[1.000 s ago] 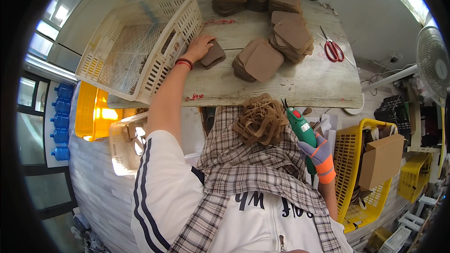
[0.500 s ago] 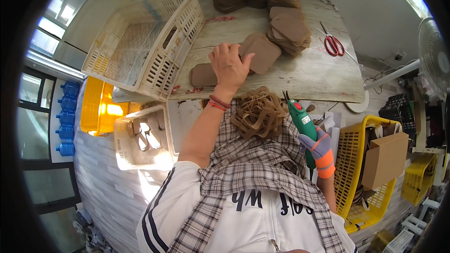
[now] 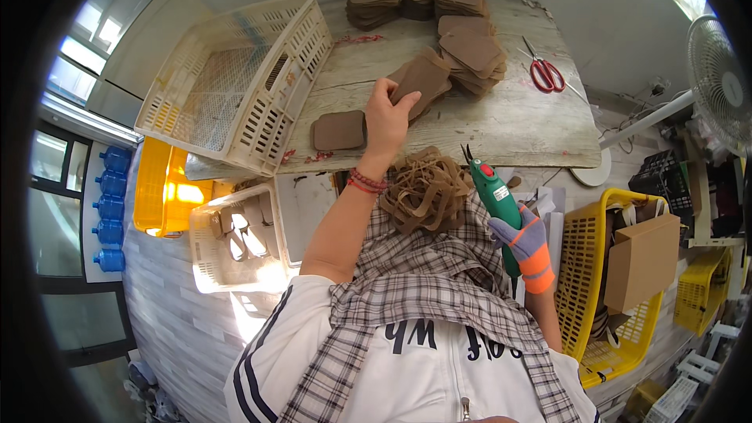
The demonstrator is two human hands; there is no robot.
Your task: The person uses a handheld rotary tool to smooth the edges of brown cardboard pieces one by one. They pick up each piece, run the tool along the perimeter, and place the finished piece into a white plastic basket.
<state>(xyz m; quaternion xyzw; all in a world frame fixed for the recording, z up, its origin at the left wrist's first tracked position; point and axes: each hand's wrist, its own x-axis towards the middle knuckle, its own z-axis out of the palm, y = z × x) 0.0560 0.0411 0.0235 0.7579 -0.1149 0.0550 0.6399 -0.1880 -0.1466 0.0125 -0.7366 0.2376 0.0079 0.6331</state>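
Left hand (image 3: 389,113) clamped on brown piece (image 3: 421,78), lifted off worktop (image 3: 501,121) stack, likely for trimming. Right hand (image 3: 526,239), gloved, closed around green cutter (image 3: 495,196), blade up, clear of lap. Brown offcuts (image 3: 424,188) heaped on lap.

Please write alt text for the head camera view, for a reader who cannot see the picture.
The person's left hand grips a brown leather piece above a worn wooden table, while the gloved right hand holds a green electric cutter over the lap. Brown trimmings lie on the lap; a cream plastic crate and red scissors rest on the table.
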